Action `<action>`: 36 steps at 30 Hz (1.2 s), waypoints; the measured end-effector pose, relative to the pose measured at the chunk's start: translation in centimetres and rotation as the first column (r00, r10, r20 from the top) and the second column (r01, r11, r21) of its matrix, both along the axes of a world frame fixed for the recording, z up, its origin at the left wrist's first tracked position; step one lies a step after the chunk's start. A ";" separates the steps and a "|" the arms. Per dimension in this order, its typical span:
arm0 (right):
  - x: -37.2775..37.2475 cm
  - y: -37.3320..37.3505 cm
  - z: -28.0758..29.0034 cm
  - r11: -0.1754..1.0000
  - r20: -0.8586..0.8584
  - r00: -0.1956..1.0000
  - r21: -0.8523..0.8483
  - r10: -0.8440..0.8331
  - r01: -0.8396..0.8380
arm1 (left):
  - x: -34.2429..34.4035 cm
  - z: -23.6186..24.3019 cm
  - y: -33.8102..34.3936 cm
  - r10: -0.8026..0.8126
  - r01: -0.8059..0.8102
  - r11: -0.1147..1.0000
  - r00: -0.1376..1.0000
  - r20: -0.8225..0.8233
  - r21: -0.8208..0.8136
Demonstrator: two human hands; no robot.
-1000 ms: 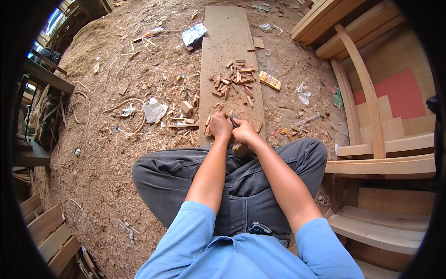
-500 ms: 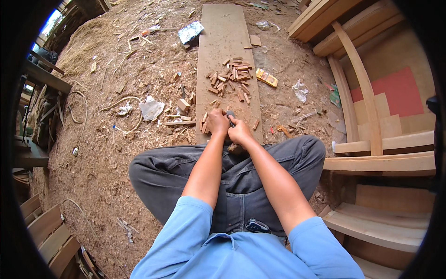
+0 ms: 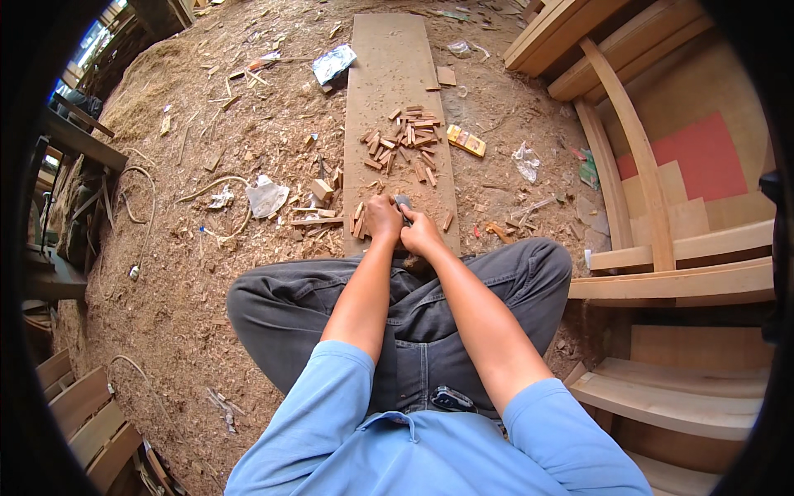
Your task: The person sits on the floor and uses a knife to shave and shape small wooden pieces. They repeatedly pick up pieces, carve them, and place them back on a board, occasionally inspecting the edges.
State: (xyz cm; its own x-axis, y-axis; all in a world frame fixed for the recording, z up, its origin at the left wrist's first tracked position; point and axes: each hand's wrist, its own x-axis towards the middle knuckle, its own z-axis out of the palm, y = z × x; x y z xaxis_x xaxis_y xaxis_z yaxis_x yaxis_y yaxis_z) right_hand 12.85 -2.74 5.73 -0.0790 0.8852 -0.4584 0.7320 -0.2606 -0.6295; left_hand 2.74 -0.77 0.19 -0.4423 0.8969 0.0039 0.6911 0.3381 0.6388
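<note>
Both hands meet at the near end of the plank. Left hand [image 3: 383, 219] curled shut, knuckles up; whatever it grips is hidden under the fist. Right hand [image 3: 422, 234] also closed, fingers wrapped round a small grey tool [image 3: 403, 201] whose blunt tip pokes out between the two fists. Cannot tell the tool's full shape.

Plank [image 3: 389, 83] is long, flat, rough-sawn, pale brown, lying on the floor and running straight away from the knees. Pile of short wood pieces [image 3: 405, 142] sits mid-plank toward its right edge: small rectangular reddish-brown offcuts, loosely heaped. A few more offcuts [image 3: 358, 221] lie at the plank's left edge, just beside the left hand.

Floor [image 3: 182, 281] is covered in sawdust and shavings. Crumpled clear plastic bag [image 3: 266, 197] left of the plank, small yellow packet [image 3: 466, 140] just off its right edge. Curved, smooth planed timber frames [image 3: 653, 207] stacked far right.
</note>
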 end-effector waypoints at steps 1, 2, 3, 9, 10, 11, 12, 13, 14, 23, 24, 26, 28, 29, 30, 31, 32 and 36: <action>0.0 0.0 0.2 1.000 0.007 1.000 0.001 0.005 -0.005 | 0.0 0.0 0.0 0.002 -0.002 1.000 1.000 0.003 0.010; 0.0 0.0 0.4 1.000 0.015 1.000 -0.014 0.006 -0.006 | 0.1 0.0 0.0 0.006 -0.006 1.000 1.000 0.006 0.019; 0.0 0.0 0.6 0.999 0.022 1.000 -0.032 0.006 -0.006 | 0.1 0.0 0.0 0.017 -0.017 1.000 1.000 0.008 0.025; -0.2 -0.2 2.2 0.997 0.069 0.997 -0.061 0.046 -0.042 | 0.1 0.0 0.1 0.008 -0.008 1.000 1.000 -0.030 -0.002; -0.2 -0.1 2.3 0.997 0.075 0.996 -0.064 0.050 -0.045 | 0.1 0.0 0.1 0.001 -0.001 1.000 1.000 -0.022 0.006; -0.1 -0.1 2.3 0.995 0.063 0.997 -0.091 0.042 -0.036 | 0.1 0.1 0.1 -0.002 0.001 1.000 1.000 -0.017 0.000; 0.0 0.1 2.3 0.995 0.054 0.998 -0.099 0.030 -0.024 | 0.1 0.1 0.1 0.002 -0.002 1.000 1.000 -0.017 -0.016; 0.1 0.2 2.1 0.995 0.043 0.999 -0.098 0.018 -0.013 | 0.1 0.1 0.2 -0.007 0.007 1.000 1.000 -0.018 -0.002; 0.2 0.4 1.9 0.995 -0.006 1.000 -0.100 0.008 -0.008 | 0.2 0.0 0.2 -0.008 0.008 1.000 1.000 -0.023 -0.001; 0.7 1.6 -1.2 0.975 -0.261 0.957 -0.210 -0.129 0.074 | 0.3 -0.1 0.2 -0.017 0.018 1.000 0.998 -0.065 0.005; 0.6 1.7 -1.1 0.984 -0.232 0.968 -0.166 -0.097 0.059 | 0.3 0.0 0.3 -0.018 0.018 1.000 0.998 -0.063 0.009; 0.5 1.7 -0.5 0.994 -0.130 0.991 -0.111 -0.023 0.009 | 0.3 0.1 0.3 -0.012 0.013 1.000 0.997 -0.070 0.013; 0.4 1.5 0.7 0.994 0.017 0.998 -0.092 0.060 -0.058 | 0.4 0.2 0.3 -0.009 0.010 1.000 0.997 -0.070 0.015; 0.3 1.4 1.3 0.995 0.071 0.994 -0.068 0.078 -0.073 | 0.4 0.3 0.3 -0.010 0.011 1.000 0.998 -0.069 0.017; 0.1 1.2 1.9 0.995 0.126 0.987 -0.045 0.096 -0.091 | 0.4 0.3 0.3 -0.009 0.011 1.000 0.998 -0.066 0.018; -0.1 0.9 2.4 0.993 0.178 0.977 -0.034 0.115 -0.111 | 0.4 0.3 0.3 -0.013 0.015 1.000 0.997 -0.077 0.019; -0.2 0.7 2.9 0.993 0.175 0.978 -0.029 0.114 -0.111 | 0.4 0.4 0.4 -0.018 0.020 1.000 0.996 -0.088 0.023; -0.2 0.4 3.0 0.994 0.154 0.982 -0.044 0.108 -0.102 | 0.4 0.4 0.3 -0.009 0.011 1.000 0.997 -0.072 0.026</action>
